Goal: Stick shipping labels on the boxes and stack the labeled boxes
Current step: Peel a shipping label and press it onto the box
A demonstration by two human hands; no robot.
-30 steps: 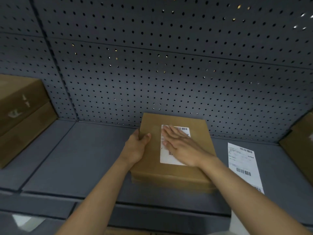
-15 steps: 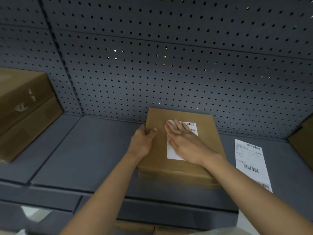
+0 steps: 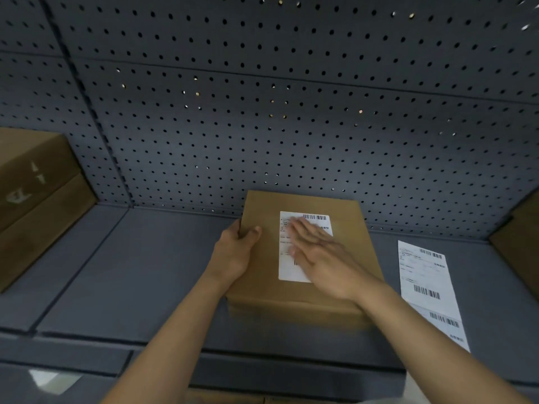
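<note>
Cardboard box (image 3: 262, 275) at frame centre on grey shelf (image 3: 140, 272), against pegboard. Left hand (image 3: 236, 252) clasps box's left edge, thumb on top. Right hand (image 3: 323, 258) flat, fingers spread, pressing shipping label (image 3: 287, 258) onto lid. Spare label sheet (image 3: 425, 281) lies right. Box likely light, stiff; lift by both side edges.

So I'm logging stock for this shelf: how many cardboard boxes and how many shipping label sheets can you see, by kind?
Cardboard boxes: 4, namely the centre box, the two stacked at left, upper and lower, and one cut off at the right edge.
Label sheets: 2, one stuck on the centre box, one strip on the shelf.
Total: 6
</note>
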